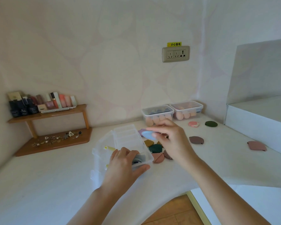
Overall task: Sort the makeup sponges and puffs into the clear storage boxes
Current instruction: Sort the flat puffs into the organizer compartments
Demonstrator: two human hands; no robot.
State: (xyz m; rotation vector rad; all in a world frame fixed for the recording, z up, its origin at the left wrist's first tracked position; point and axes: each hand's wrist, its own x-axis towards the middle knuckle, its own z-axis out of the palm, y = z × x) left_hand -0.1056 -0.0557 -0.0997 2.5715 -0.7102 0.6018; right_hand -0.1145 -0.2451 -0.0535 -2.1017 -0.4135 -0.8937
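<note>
A clear divided organiser box lies open on the white counter, its lid folded out to the left. My left hand grips its near end, thumb along the front wall, fingers over a compartment that holds grey and dark puffs. My right hand pinches a light blue puff just above the box's right edge. Beside the box lie a mustard puff, a dark green puff and pink-brown puffs. Further right lie a brown puff and a mauve puff.
Two lidded clear tubs with peach sponges stand against the wall. A marbled pink puff and a dark green round puff lie before them. A wooden shelf of cosmetics fills the left corner. A white box stands at right.
</note>
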